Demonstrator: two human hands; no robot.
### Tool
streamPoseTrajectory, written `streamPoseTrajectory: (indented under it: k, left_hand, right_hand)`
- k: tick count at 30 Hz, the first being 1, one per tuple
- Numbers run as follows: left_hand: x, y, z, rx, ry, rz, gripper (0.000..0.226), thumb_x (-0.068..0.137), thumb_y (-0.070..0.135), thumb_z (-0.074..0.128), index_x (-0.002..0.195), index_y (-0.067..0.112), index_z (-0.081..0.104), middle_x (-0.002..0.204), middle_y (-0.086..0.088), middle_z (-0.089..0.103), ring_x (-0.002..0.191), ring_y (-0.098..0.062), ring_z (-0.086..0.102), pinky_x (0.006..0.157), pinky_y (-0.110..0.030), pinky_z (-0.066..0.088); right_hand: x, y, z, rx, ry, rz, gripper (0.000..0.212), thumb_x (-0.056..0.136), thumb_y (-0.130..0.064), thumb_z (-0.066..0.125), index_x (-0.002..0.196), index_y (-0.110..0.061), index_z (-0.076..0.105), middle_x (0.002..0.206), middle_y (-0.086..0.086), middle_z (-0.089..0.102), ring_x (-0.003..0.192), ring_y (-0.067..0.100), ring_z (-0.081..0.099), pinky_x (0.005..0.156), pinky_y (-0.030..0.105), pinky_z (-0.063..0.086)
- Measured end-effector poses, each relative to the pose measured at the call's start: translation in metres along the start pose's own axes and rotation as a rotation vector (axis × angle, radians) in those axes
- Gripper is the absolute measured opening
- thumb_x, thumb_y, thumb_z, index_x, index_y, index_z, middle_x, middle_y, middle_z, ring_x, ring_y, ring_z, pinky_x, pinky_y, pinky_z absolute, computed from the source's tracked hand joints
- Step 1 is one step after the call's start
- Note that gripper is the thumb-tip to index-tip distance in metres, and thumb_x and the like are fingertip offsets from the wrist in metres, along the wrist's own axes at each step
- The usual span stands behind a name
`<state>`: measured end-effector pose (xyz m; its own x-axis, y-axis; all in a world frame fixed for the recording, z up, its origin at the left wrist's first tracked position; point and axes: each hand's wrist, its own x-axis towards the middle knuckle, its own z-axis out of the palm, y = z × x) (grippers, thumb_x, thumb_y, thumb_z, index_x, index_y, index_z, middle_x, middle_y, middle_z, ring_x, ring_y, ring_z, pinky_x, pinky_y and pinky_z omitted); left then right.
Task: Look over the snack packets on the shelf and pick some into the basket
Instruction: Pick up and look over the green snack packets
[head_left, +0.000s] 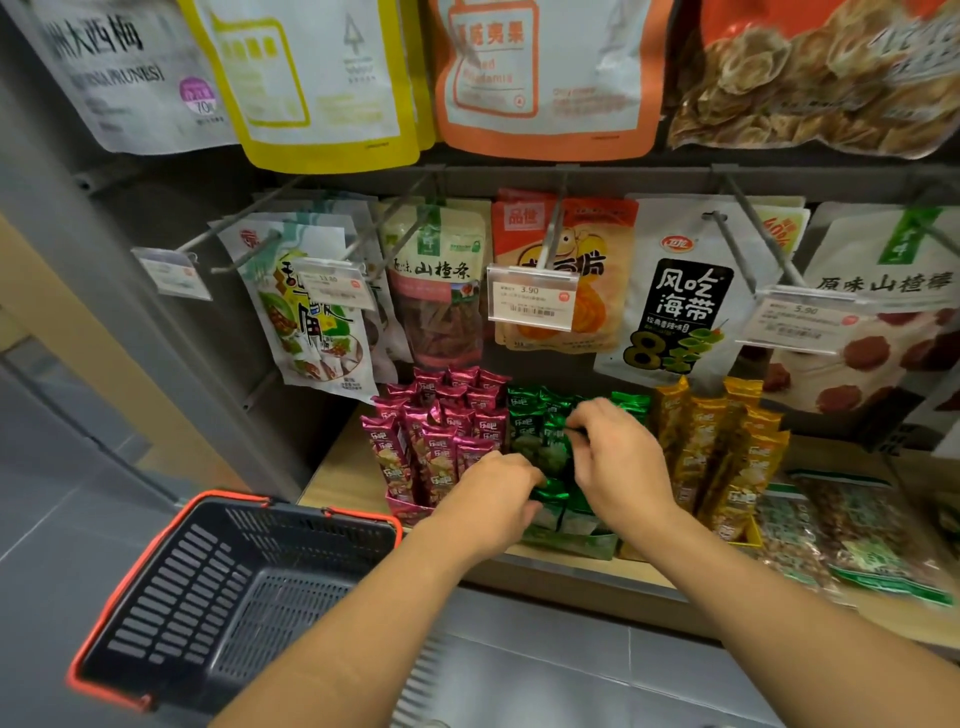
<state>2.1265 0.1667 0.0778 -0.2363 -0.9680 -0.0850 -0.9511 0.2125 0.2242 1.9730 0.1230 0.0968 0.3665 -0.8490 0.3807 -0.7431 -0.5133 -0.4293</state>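
Green snack packets (540, 441) are standing upright in an open display box in the middle of the wooden shelf (337, 478), as a shopper is reaching into them with both bare arms. The left hand (498, 493) is curling its fingers round a green packet at the front of the box, while the right hand (618, 457) is pinching the top of another green packet further back; the two hands are working just beside each other.

Magenta packets (441, 431) of the same kind are filling the box to the left, touching the green row, and gold packets (717, 452) are crowding the box to the right. A dark plastic basket (171, 597) with an orange-red rim is sitting below the shelf at the lower left, under the left forearm, with no packets showing inside it.

Above the boxes, larger bags are hanging from metal hooks, among them a white seaweed bag (680, 312) with a black label, and a price tag (530, 299) is reading 3.90.
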Motion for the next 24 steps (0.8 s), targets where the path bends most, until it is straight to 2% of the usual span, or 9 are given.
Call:
streamPoseTrajectory:
  k: [4, 7, 11, 14, 16, 18, 21, 22, 24]
  left_hand:
    - [-0.004, 0.000, -0.002, -0.006, 0.007, 0.029, 0.040, 0.094, 0.020, 0.055, 0.133, 0.013, 0.056, 0.131, -0.007, 0.059, 0.119, -0.029, 0.051, 0.101, -0.041, 0.042]
    - [-0.007, 0.003, -0.008, -0.127, 0.068, -0.029, 0.040, 0.093, 0.012, 0.054, 0.133, 0.014, 0.057, 0.135, -0.006, 0.059, 0.125, -0.023, 0.053, 0.106, -0.031, 0.039]
    - [-0.014, 0.008, -0.035, -0.264, 0.233, -0.184, 0.035, 0.086, 0.003, 0.051, 0.100, 0.023, 0.076, 0.107, 0.003, 0.073, 0.097, -0.012, 0.066, 0.089, -0.019, 0.044]
    - [-0.026, 0.018, -0.064, -0.572, 0.327, -0.236, 0.038, 0.086, 0.001, 0.054, 0.071, 0.032, 0.072, 0.080, 0.013, 0.070, 0.072, -0.005, 0.065, 0.075, -0.028, 0.053]
    - [-0.039, 0.030, -0.082, -0.906, 0.273, -0.145, 0.032, 0.091, 0.007, 0.059, 0.080, 0.033, 0.075, 0.083, 0.008, 0.074, 0.079, -0.008, 0.069, 0.072, -0.029, 0.055]
    - [-0.054, 0.046, -0.093, -1.172, 0.060, -0.001, 0.017, 0.094, 0.024, 0.059, 0.100, 0.030, 0.074, 0.102, 0.004, 0.074, 0.097, -0.012, 0.068, 0.084, -0.029, 0.056]
    - [-0.068, 0.066, -0.097, -1.284, -0.139, 0.116, 0.026, 0.092, 0.031, 0.058, 0.110, 0.015, 0.067, 0.105, -0.008, 0.071, 0.093, -0.018, 0.066, 0.078, -0.027, 0.054]
    - [-0.070, 0.070, -0.099, -1.308, -0.130, 0.103, 0.025, 0.090, 0.028, 0.060, 0.108, 0.013, 0.067, 0.103, -0.012, 0.070, 0.088, -0.019, 0.066, 0.076, -0.028, 0.054]
    - [-0.069, 0.073, -0.098, -1.338, -0.079, 0.064, 0.032, 0.084, 0.022, 0.065, 0.111, 0.005, 0.066, 0.106, -0.024, 0.067, 0.090, -0.025, 0.063, 0.084, -0.042, 0.051]
  right_hand:
    - [-0.004, -0.016, -0.047, 0.062, 0.189, -0.167, 0.003, 0.090, 0.001, 0.058, 0.092, 0.000, 0.061, 0.091, 0.015, 0.061, 0.074, 0.038, 0.061, 0.059, 0.049, 0.052]
    - [-0.012, -0.025, -0.086, 0.062, 0.313, -0.271, 0.007, 0.088, 0.009, 0.057, 0.091, 0.004, 0.062, 0.093, 0.017, 0.064, 0.076, 0.038, 0.063, 0.059, 0.049, 0.053]
    - [-0.029, -0.036, -0.130, 0.177, 0.481, -0.357, 0.009, 0.087, 0.008, 0.057, 0.090, 0.004, 0.064, 0.096, 0.012, 0.066, 0.091, 0.022, 0.062, 0.082, 0.030, 0.052]
    - [-0.043, -0.037, -0.146, 0.372, 0.479, -0.287, 0.012, 0.086, 0.007, 0.059, 0.093, 0.000, 0.065, 0.097, 0.005, 0.065, 0.094, 0.011, 0.061, 0.086, 0.019, 0.049]
    - [-0.050, -0.035, -0.146, 0.537, 0.419, -0.192, 0.017, 0.087, 0.007, 0.061, 0.093, -0.009, 0.066, 0.098, -0.001, 0.066, 0.095, 0.008, 0.063, 0.083, 0.019, 0.050]
    - [-0.053, -0.036, -0.141, 0.674, 0.340, -0.104, 0.028, 0.087, 0.007, 0.062, 0.089, -0.020, 0.062, 0.095, -0.010, 0.065, 0.091, 0.005, 0.063, 0.079, 0.019, 0.051]
    - [-0.052, -0.038, -0.133, 0.931, 0.225, 0.030, 0.028, 0.090, 0.006, 0.060, 0.083, -0.021, 0.058, 0.092, 0.003, 0.065, 0.084, 0.015, 0.064, 0.076, 0.028, 0.054]
    - [-0.052, -0.039, -0.132, 0.998, 0.209, 0.071, 0.027, 0.090, 0.004, 0.060, 0.082, -0.022, 0.059, 0.091, 0.009, 0.065, 0.083, 0.018, 0.064, 0.074, 0.028, 0.055]
    - [-0.052, -0.041, -0.131, 1.065, 0.174, 0.110, 0.022, 0.091, -0.008, 0.061, 0.085, -0.029, 0.065, 0.088, 0.003, 0.067, 0.083, 0.012, 0.067, 0.070, 0.024, 0.056]
